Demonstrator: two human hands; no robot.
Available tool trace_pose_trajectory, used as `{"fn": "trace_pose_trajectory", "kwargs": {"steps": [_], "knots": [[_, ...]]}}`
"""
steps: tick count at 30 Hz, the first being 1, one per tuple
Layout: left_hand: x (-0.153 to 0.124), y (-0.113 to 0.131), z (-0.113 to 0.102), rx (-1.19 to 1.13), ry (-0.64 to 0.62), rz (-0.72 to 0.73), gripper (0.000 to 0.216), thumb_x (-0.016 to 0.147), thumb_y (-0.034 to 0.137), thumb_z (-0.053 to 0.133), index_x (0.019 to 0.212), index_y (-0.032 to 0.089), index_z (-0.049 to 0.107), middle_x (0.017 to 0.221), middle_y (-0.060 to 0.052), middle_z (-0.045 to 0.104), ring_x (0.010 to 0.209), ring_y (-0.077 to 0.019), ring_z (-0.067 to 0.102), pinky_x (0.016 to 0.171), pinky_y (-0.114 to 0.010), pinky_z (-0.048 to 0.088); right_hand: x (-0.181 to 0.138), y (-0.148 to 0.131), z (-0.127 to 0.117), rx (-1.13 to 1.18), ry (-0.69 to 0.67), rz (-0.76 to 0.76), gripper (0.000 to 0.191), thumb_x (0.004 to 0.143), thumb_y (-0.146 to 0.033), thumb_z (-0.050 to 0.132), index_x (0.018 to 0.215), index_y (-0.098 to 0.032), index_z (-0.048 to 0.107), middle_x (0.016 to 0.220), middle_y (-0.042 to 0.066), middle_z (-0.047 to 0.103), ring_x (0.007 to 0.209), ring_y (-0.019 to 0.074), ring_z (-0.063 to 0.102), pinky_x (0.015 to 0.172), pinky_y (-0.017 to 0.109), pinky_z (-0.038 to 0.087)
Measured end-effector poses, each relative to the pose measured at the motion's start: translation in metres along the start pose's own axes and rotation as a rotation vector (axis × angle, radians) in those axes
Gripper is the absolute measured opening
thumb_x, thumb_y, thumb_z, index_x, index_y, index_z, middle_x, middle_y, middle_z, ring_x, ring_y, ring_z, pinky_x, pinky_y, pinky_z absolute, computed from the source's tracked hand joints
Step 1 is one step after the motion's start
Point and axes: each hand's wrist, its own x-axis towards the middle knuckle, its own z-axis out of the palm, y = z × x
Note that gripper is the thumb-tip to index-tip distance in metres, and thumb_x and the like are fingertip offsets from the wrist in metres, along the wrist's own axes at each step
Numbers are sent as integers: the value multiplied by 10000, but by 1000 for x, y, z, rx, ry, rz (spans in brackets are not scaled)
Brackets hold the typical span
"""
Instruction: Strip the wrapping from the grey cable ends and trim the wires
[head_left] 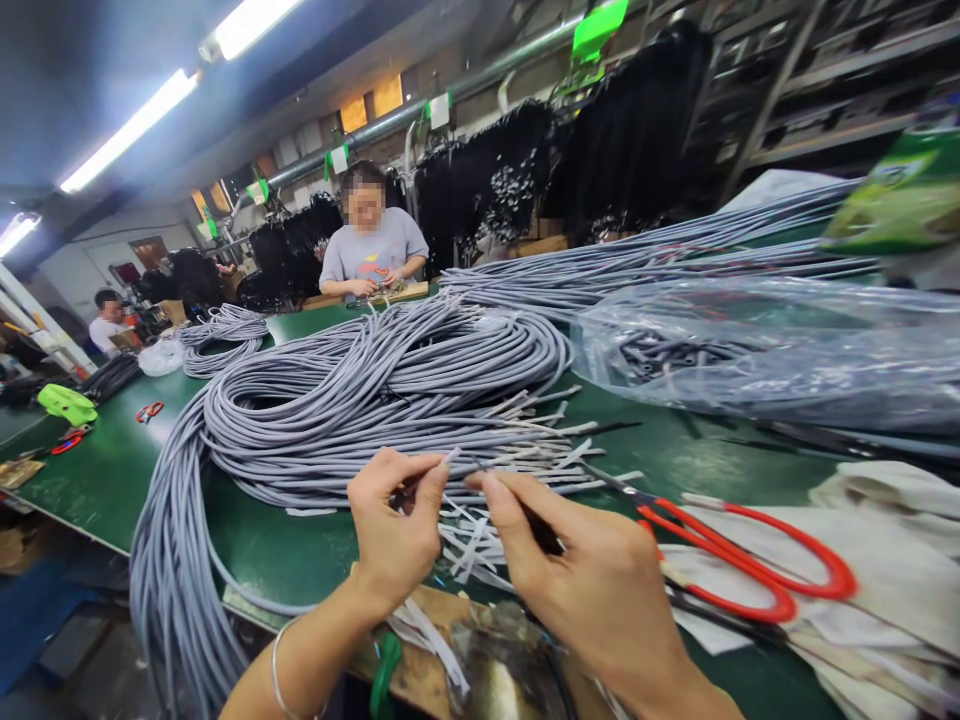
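Note:
My left hand (pixel 397 525) is closed in a pinch, with a small pale tip (pixel 453 455) showing between thumb and forefinger. Opposite it, my right hand (pixel 581 565) also pinches, and a thin dark tip (pixel 478 464) shows at its fingertips. A narrow gap separates the two hands; what each holds is too small to name. Just beyond them lies a large coiled bundle of grey cables (pixel 360 400), its stripped whitish ends pointing right. Loose white strips (pixel 472 545) lie below and between my hands. Scissors with red handles (pixel 739 565) rest right of my right hand.
A clear plastic bag (pixel 795 350) of dark pieces lies at right, with pale cloth (pixel 892 540) nearer. More straight grey cables (pixel 637 255) stretch behind. A person (pixel 373 245) works across the green table (pixel 97 480). A worn metal-and-wood block (pixel 502 660) stands below my hands.

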Motion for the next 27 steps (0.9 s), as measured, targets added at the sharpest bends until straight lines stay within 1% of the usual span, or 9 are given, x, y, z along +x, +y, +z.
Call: {"fn": "trace_pose_trajectory", "kwargs": {"steps": [3,4,9,11,15,21,22,24,27], "knots": [[-1,0,-2,48,15,107,125,806,163,600,776,156,722,586,-13,606,517,-102,476,471,-216,390,3,5,-1,57,38,40,223,890,-239,457,829,-197,667,759,44,728,641,166,678,585,237,501],[-2,1,-3,61,20,150,123,804,149,598,779,158,719,600,-16,614,523,-102,486,476,-216,403,4,6,-1,102,30,71,215,884,-252,466,816,-204,665,761,38,723,659,165,673,595,239,504],[-5,2,-6,82,7,298,132,798,90,590,820,153,705,668,-33,658,584,-110,556,532,-213,461,9,11,-3,343,-207,299,311,851,-390,489,634,-204,613,542,-12,572,456,108,483,423,214,391],[-4,1,-8,48,-24,302,131,804,89,586,816,155,698,690,-36,671,606,-113,571,548,-212,469,10,12,-2,433,-297,381,369,827,-469,505,591,-195,578,509,-19,483,460,103,424,416,216,362],[-2,-2,-10,-67,-108,274,142,832,133,568,760,149,690,642,-28,646,590,-109,560,542,-207,459,8,12,3,621,-369,509,504,757,-639,513,524,-193,475,490,-41,333,448,87,318,396,225,299],[0,-6,-11,-170,-200,226,188,851,215,561,725,151,685,624,-39,644,571,-119,543,525,-227,435,2,11,11,866,-488,733,511,742,-682,499,562,-220,374,467,-91,201,384,58,147,340,229,152],[1,-5,-12,-178,-211,210,196,851,228,564,718,152,685,619,-39,641,563,-119,534,517,-229,427,3,10,10,859,-511,742,505,756,-676,485,568,-222,369,470,-92,197,385,60,150,343,229,158],[2,-4,-14,-191,-220,178,206,852,245,566,718,153,693,615,-39,632,557,-118,520,507,-230,413,5,8,6,760,-482,663,474,780,-649,471,590,-219,414,471,-79,267,384,70,222,353,231,205],[3,-4,-18,-173,-206,162,198,860,241,554,778,166,718,639,-39,624,587,-122,525,530,-234,420,9,8,-4,414,-234,363,336,825,-531,496,723,-213,539,531,-34,480,436,102,416,427,247,328]]}}
